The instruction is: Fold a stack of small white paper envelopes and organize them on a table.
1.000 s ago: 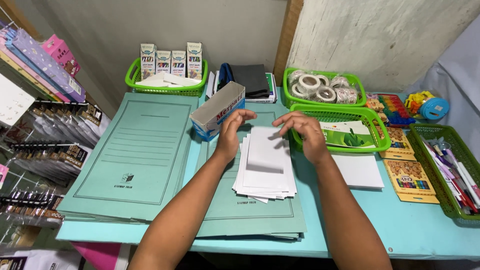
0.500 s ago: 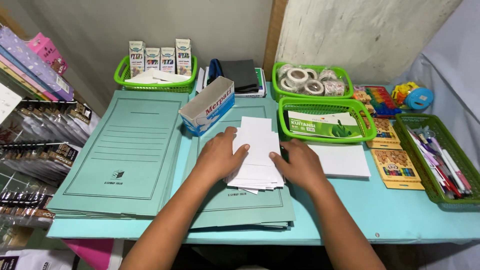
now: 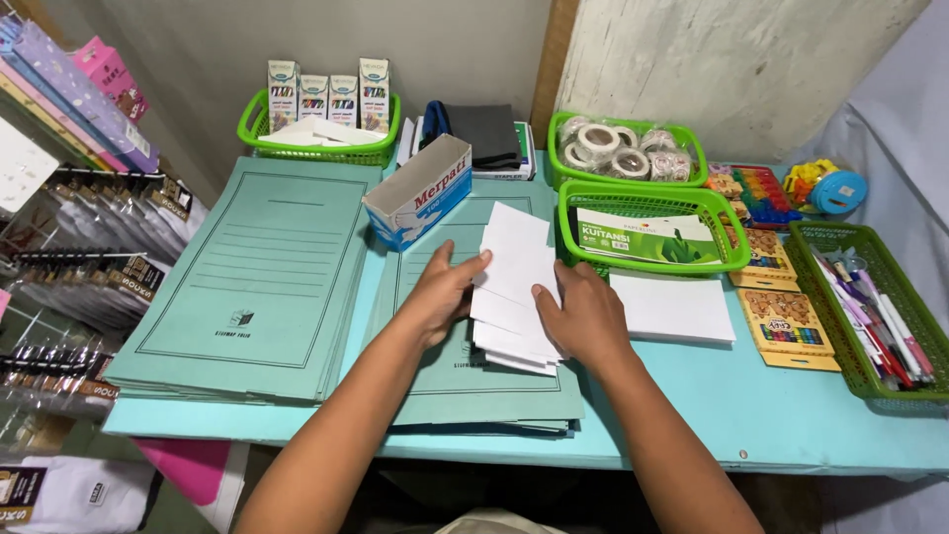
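Head view looks down on a pale blue surface where both hands bracket a loose stack of white envelopes; the stack lies on the right-hand pile of green folders, between the open envelope box and the green basket that holds a printed green-and-white packet; the left hand presses its thumb and fingers against the stack's left edge, fingers loosely spread and not closed round anything; the right hand lies flat along the right edge, fingers extended on the lower envelopes, so neither hand truly grips, both merely steady; the envelopes are fanned, the upper ones skewed toward the basket and the lower corners stepped out toward the person; squaring them well would likely call for even pressure from both sides at once, palms upright against the long edges, then a light tap of the short edge on the folder; pushing from one side only could slide the top sheets under the basket rim; a second folder pile lies to the left, a flat white sheaf just beside the right hand, a tray of pens well apart at the far right.
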